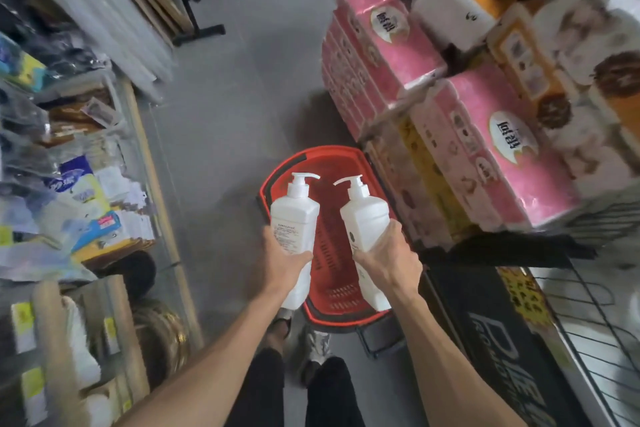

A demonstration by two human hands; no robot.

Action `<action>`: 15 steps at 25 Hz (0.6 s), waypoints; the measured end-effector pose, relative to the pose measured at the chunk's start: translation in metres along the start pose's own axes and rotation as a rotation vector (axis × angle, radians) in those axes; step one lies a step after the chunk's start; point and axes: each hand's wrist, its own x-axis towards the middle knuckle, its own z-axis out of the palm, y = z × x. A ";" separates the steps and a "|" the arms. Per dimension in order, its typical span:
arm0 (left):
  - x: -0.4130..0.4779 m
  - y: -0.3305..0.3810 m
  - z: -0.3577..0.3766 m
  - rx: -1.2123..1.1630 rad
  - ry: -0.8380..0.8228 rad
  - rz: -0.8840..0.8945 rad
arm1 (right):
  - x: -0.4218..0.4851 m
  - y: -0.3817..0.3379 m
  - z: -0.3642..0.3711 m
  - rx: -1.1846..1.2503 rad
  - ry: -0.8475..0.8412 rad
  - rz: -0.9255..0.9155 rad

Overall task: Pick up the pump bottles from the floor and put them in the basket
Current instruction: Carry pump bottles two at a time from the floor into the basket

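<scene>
White square-shouldered plastic pump bottle [293,218] gripped in left hand [285,262], matching white bottle [365,225] gripped in right hand [389,258], over perforated red plastic basket [332,288]

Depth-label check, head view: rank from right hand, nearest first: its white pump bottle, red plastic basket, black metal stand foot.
1. White pump bottle, gripped by right hand.
2. Red plastic basket, on floor beneath.
3. Black metal stand foot, far up aisle.

2 pump bottles [294,215], white. 1 basket [325,151], red. 2 hands: left hand [282,260], right hand [389,260]. Pink tissue packs [384,42]: 2 oval labels readable; whole stack not countable.
</scene>
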 end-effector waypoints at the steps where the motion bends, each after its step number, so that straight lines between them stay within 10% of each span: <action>1: 0.013 0.000 0.014 -0.016 -0.018 -0.012 | 0.013 0.001 0.010 0.002 -0.002 0.005; 15: 0.206 -0.075 0.186 0.058 0.031 -0.254 | 0.202 0.067 0.204 -0.033 -0.115 0.104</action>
